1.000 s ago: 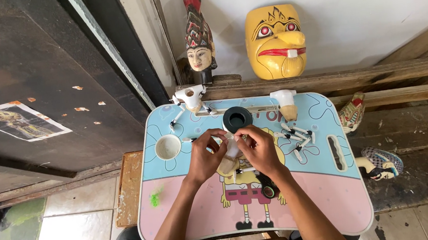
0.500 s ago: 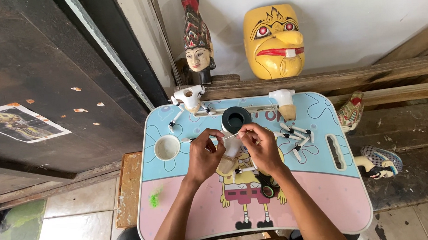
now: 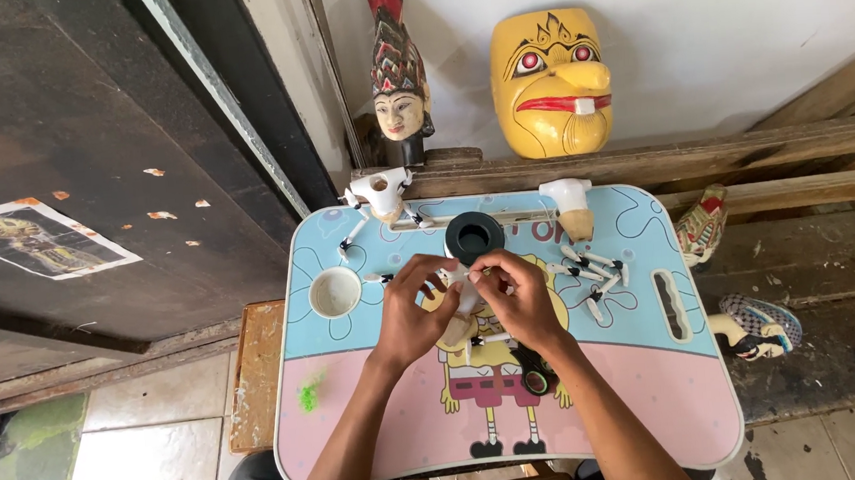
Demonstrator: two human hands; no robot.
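Note:
My left hand (image 3: 414, 311) and my right hand (image 3: 520, 299) meet over the middle of a small lap table (image 3: 380, 424) with a cartoon print. Together they pinch a small pale carved figure piece (image 3: 463, 298), its tan lower end showing under my palms. A black roll of tape (image 3: 474, 236) stands just beyond my fingertips. Another black ring (image 3: 534, 376) lies by my right wrist.
A white cup (image 3: 335, 291) sits left of my hands. Several white limb pieces (image 3: 593, 273) lie to the right. Two white torso pieces (image 3: 380, 193) (image 3: 571, 205) rest at the far edge. A yellow mask (image 3: 551, 83) and a painted puppet head (image 3: 396, 82) stand on the wooden ledge behind.
Both hands have stayed together on the pale piece, shifting slightly and turning it between the fingertips. Nothing else on the table moved.

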